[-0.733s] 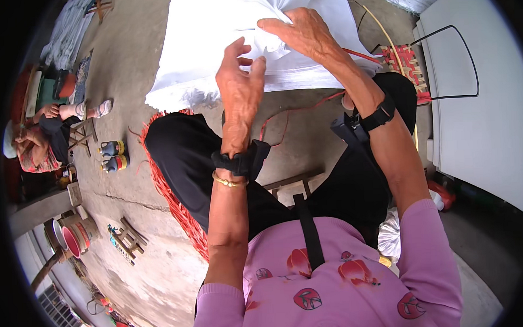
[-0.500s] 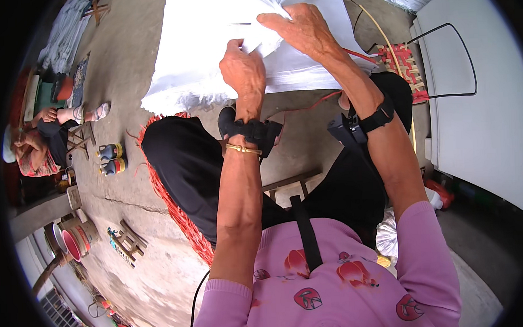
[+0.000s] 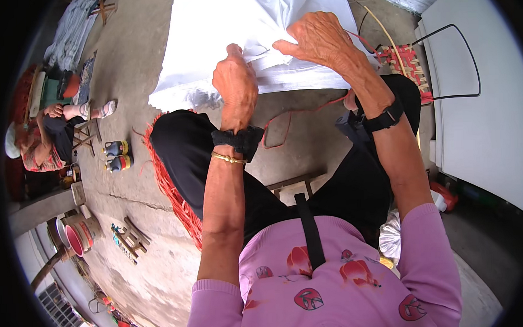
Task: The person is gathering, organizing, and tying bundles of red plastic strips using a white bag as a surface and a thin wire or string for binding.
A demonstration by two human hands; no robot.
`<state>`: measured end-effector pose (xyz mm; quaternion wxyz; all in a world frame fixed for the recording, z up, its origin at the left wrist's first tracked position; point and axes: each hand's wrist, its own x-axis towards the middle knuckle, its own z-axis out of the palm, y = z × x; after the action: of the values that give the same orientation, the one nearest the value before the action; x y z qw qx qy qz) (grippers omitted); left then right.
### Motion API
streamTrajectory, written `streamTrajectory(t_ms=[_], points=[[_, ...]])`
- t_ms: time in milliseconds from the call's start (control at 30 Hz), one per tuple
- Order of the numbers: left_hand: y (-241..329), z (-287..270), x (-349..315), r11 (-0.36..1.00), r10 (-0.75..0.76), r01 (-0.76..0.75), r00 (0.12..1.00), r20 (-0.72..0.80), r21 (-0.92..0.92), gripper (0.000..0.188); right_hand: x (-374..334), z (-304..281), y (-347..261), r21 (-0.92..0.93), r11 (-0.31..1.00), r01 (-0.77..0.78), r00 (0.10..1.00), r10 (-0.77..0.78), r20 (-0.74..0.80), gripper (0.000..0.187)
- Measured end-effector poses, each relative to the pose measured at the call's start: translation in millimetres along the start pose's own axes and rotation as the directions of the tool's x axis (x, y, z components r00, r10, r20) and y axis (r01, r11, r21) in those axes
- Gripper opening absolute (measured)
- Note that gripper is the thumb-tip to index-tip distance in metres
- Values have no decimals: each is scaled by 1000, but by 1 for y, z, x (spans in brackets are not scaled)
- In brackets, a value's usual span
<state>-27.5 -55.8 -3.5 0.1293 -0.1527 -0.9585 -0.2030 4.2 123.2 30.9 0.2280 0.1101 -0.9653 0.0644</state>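
A stack of white cloth (image 3: 211, 47) lies in front of my knees, its near edge frayed. My right hand (image 3: 322, 41) is closed on a gathered fold of the top white cloth, thumb pointing left. To its left, my left hand (image 3: 236, 86) is curled, thumb up, at a turned-up bit of the same cloth. Its fingertips are mostly hidden behind the hand. A short dark line shows on the cloth between both hands; whether it is a slit or a thin tool I cannot tell.
Red cord (image 3: 173, 184) hangs in a bundle beside my left knee. A woven-seat chair (image 3: 408, 63) stands right, by a large white panel (image 3: 483, 92). Left are two dark jugs (image 3: 117, 156), a small wooden stool (image 3: 131, 237) and a seated person (image 3: 44, 139).
My right hand has come down and slightly right with the fold, and the raised cloth lies flatter. My left hand has shifted a little left and down.
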Motion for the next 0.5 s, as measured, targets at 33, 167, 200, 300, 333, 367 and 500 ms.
streamTrajectory(t_ms=[33,167,200,300,333,367,500], points=[[2,-2,1,999,18,-19,1000,9,30,24,0,0,-3,-60,998,7,1000,-6,19,35],[23,-13,10,963,267,-266,964,-8,29,26,5,2,-13,-6,996,94,990,-93,109,32],[25,-18,15,960,279,-279,960,-26,13,26,5,2,-13,48,999,8,996,-12,85,32],[23,-28,34,921,384,-389,916,-116,-21,41,5,2,-3,228,964,-134,990,143,-20,31],[21,-28,37,894,448,-448,891,-72,20,42,6,5,0,325,933,-154,979,188,-77,30],[18,-26,42,847,531,-529,843,-88,53,44,8,9,0,407,899,-163,960,240,-146,29],[14,-4,44,827,548,-562,796,257,-22,31,15,28,-12,267,963,-25,967,91,-237,21]])
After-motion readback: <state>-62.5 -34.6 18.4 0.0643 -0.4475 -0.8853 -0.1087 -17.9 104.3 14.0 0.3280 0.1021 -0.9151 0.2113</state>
